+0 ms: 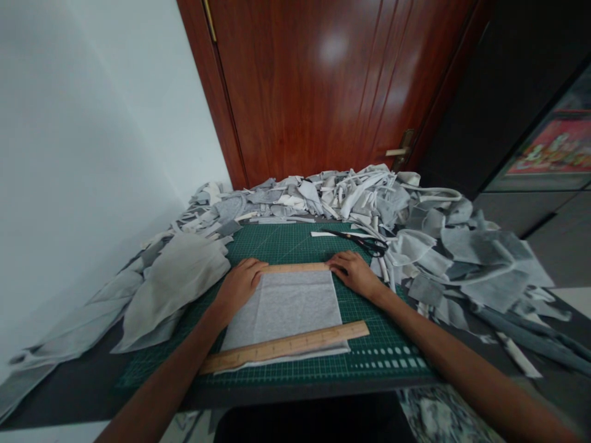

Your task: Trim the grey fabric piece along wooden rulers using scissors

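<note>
A light grey piece of cloth (295,304) lies flat on a green cutting mat (272,242). Along its far edge runs a wooden ruler (295,267). My left hand (242,280) grips the left end of that ruler, fingers closed over it. At its right end my right hand (353,271) pinches the ruler the same way. A second wooden ruler (295,344) rests at a slant across the near part of the cloth, and neither hand touches it. Black scissors (369,243) lie on the mat beyond my right hand.
Grey and white fabric scraps (305,194) are heaped along the table's far side. Larger cloth pieces (178,283) sit at the left, and more grey cloth (484,252) is piled at the right. Behind stands a brown wooden door (305,92), with a white wall (106,123) on the left.
</note>
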Motion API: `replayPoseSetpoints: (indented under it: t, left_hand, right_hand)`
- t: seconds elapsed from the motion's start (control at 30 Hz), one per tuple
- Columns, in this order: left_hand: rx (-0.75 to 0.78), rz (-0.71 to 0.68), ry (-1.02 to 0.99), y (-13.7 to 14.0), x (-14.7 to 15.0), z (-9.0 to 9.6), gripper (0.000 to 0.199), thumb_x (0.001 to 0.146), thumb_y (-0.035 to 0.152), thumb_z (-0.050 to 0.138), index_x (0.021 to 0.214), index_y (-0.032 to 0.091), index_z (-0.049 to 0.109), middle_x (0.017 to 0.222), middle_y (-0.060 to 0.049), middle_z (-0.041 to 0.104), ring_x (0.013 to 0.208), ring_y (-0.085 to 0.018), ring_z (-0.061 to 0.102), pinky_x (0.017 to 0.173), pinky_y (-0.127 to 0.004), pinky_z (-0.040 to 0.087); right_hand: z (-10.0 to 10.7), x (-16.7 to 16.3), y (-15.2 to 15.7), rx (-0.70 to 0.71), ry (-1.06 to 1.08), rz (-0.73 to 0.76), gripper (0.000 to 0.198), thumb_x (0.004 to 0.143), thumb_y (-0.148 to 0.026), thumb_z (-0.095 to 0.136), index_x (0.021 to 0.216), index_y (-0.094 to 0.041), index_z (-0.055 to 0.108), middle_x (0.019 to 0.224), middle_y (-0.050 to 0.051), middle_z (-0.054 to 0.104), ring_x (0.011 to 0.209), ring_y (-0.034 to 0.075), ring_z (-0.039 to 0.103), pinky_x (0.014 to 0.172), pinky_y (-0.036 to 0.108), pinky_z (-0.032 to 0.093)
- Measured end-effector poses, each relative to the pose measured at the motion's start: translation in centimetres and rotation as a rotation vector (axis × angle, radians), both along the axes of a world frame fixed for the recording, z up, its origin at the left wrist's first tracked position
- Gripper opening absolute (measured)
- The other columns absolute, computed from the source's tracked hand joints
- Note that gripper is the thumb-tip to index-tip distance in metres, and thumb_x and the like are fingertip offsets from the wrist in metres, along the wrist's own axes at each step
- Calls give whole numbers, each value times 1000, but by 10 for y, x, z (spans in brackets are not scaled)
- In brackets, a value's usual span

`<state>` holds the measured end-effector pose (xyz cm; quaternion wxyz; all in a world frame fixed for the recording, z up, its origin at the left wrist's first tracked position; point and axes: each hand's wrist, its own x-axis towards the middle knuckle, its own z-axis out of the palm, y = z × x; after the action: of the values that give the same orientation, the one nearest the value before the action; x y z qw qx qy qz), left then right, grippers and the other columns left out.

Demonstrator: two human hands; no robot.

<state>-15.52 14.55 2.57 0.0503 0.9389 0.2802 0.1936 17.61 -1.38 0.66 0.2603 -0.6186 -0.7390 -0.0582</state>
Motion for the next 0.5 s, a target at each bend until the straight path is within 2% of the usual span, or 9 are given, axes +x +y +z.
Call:
replayPoseSetpoints:
  t: [0.2, 0.5]
  left_hand:
    - [-41, -32, -26, 0, 2, 2, 33, 97, 15, 45, 113, 20, 74, 114, -7, 69, 110, -24, 61, 101, -39, 51]
    - [-98, -83, -52, 1, 4, 2, 40, 97, 11, 44, 114, 23, 77, 112, -6, 70, 106, -23, 62, 95, -36, 52]
  right_hand:
    - [1, 0, 1, -15, 14, -49, 18, 101, -23, 60, 113, -24, 74, 112, 7, 73, 104, 24, 63, 89, 37, 43]
    - [3, -2, 2, -24, -19, -83, 20, 103, -25, 57, 113, -23, 74, 112, 7, 73, 104, 24, 61, 89, 37, 42]
